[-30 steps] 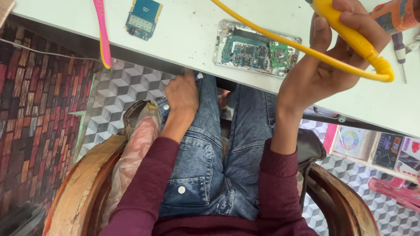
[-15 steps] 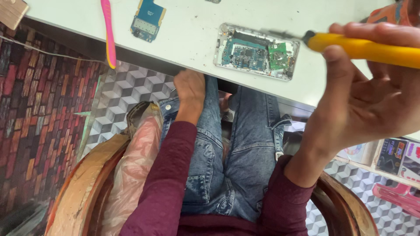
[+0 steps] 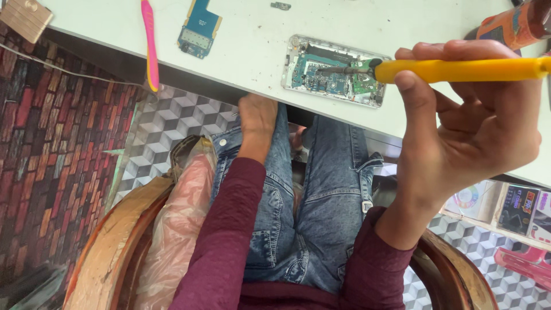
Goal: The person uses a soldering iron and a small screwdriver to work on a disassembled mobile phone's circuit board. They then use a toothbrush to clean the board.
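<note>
My right hand grips a yellow-handled soldering iron held level, its dark metal tip resting over the circuit board of an opened phone. The phone lies on the white table near its front edge. My left hand rests on my left thigh on the blue jeans, just under the table edge; whether its fingers hold anything is hidden.
A pink tool and a small blue circuit board lie on the table to the left. A tan block sits at the far left corner. An orange bottle stands at the top right. Boxes lie on a low shelf at the right.
The right hand has come nearer the camera and turned the yellow tool level, bringing its tip over the phone's board. The left hand stays on the thigh.
</note>
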